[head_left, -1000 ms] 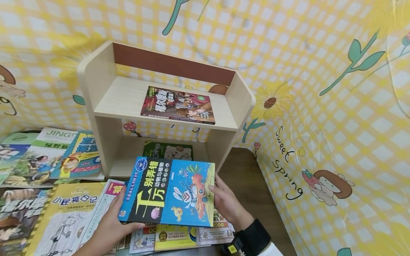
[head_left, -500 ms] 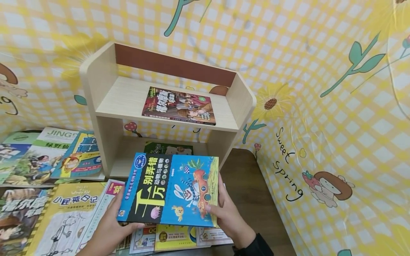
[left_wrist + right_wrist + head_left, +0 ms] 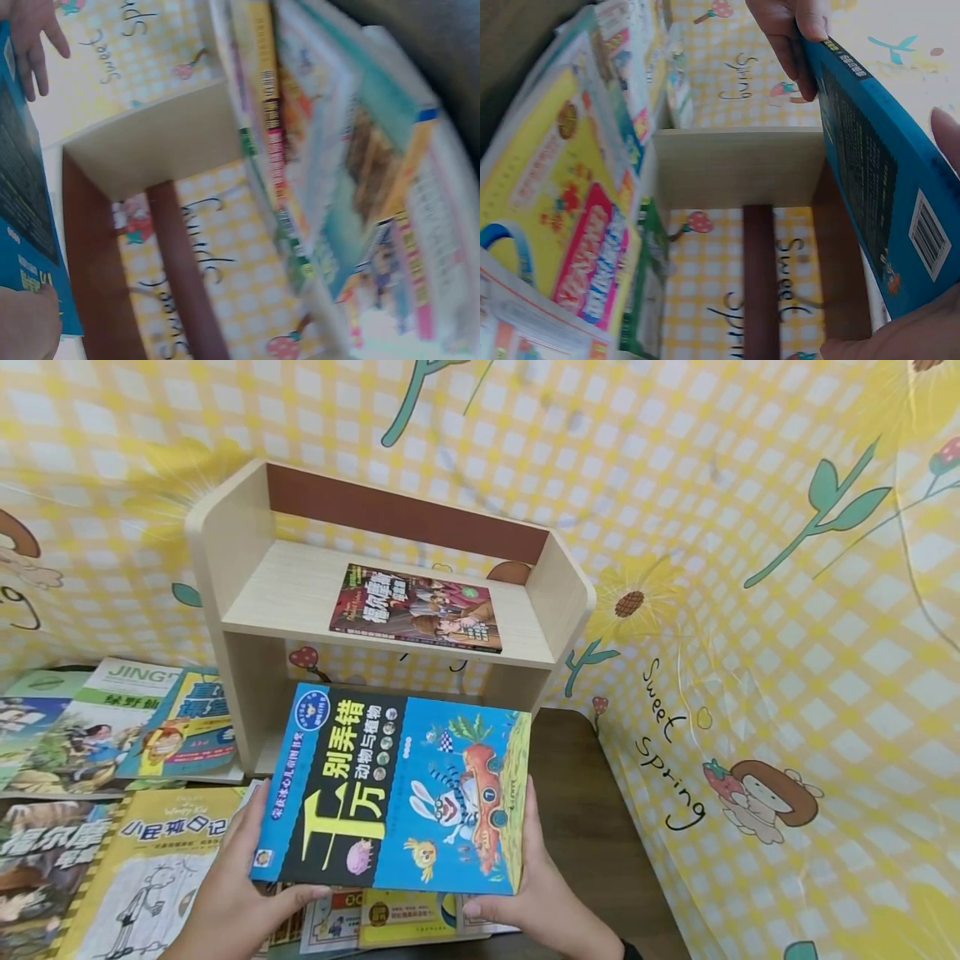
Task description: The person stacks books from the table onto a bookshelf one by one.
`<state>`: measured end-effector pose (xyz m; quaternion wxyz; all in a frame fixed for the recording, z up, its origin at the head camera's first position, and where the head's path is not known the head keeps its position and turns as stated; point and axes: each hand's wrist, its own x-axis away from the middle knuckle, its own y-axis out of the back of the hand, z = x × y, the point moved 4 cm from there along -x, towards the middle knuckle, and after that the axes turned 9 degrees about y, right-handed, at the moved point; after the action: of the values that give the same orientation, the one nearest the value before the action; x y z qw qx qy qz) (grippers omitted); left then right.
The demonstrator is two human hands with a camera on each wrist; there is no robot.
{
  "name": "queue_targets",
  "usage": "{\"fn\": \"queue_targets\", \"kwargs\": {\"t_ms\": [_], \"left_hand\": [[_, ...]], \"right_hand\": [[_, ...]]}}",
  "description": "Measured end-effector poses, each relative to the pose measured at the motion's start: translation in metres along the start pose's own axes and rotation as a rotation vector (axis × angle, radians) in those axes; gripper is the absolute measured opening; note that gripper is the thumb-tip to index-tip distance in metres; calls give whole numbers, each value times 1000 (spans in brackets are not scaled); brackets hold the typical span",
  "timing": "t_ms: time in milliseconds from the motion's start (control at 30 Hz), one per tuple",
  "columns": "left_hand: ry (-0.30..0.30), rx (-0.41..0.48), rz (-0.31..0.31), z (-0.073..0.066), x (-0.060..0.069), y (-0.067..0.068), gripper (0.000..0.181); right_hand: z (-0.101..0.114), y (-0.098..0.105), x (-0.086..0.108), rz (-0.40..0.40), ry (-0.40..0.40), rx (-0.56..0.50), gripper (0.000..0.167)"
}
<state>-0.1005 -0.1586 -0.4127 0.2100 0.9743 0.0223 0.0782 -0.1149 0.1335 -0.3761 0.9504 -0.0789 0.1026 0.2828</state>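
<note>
A blue-and-black children's book [image 3: 442, 785] with a rabbit in a carrot car on its cover is held between both hands in front of a small wooden bookshelf [image 3: 247, 693]. My left hand [image 3: 236, 889] grips its lower left corner, thumb along the near edge. At the right edge and lower right corner, my right hand [image 3: 551, 897] holds it, thumb at the near edge. The book's back cover, with a barcode, faces down in the right wrist view. A dark red book [image 3: 420, 608] lies flat on the upper shelf. The blue book hides most of the lower shelf.
Several books lie on the left of the table, among them a yellow diary book [image 3: 157, 868] and a green-and-white book [image 3: 93, 727]. More books, including a yellow one [image 3: 408, 922], lie beneath the held book. A yellow checked cloth [image 3: 750, 610] hangs behind and to the right.
The blue book has risen toward the camera and now covers the green book on the lower shelf. My right thumb has moved off its cover to the near edge.
</note>
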Motion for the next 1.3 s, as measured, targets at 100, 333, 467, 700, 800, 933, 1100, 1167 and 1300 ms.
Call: {"fn": "queue_targets", "kwargs": {"t_ms": [100,333,467,700,800,933,1100,1167,1300], "left_hand": [[-88,-5,-45,-13,4,5,127],[-219,-1,-132,-53,-1,21,124],[-263,-11,-162,-78,-16,32,123],[-287,-23,-148,-109,-44,42,115],[-257,-43,-135,-118,-52,45,112],[-185,-90,-122,-125,-62,47,115],[-144,-120,-124,-130,-73,49,113],[-136,-121,-127,-132,-76,49,111],[-125,-151,-162,-135,-81,48,109]], "right_hand": [[12,-1,-5,9,56,32,129],[45,11,-31,37,175,140,125],[56,24,-55,42,190,204,122],[57,46,-93,47,149,173,115],[55,53,-102,22,103,168,111],[54,58,-109,-26,32,207,106],[55,60,-118,-89,13,356,97],[56,61,-121,-119,12,444,94],[58,61,-126,-162,-2,637,85]]}}
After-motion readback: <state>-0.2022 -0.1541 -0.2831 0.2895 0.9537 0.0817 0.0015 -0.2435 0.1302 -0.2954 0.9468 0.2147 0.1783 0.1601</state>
